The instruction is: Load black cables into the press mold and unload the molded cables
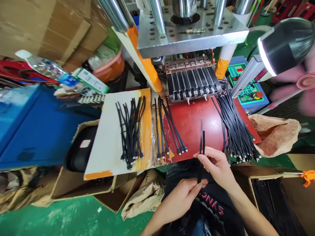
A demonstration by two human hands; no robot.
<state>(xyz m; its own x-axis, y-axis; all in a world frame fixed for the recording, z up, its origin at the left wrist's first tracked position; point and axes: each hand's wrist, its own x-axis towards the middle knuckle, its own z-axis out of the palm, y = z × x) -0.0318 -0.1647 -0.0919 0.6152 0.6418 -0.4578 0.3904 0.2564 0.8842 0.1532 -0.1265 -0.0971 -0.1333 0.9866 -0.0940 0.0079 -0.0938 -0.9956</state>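
Near the lap, my left hand [183, 198] pinches the lower end of a short black flat cable, and my right hand [216, 164] grips the same cable [203, 142] higher up, so its top stands upright above the fingers. A few black cables [172, 127] with small metal plugs lie on the red board [192, 121] left of my hands. Further left, a bundle of black cables [131, 131] rests on the white board [105, 124]. At the right of the red board lies a large pile of cables [233, 127].
A metal press [192, 42] stands behind the red board, with a slotted mould [193, 82] under it. A lamp [287, 46] and a control box [248, 85] are at the right. Below are cardboard boxes [81, 186] and a blue cabinet [36, 127].
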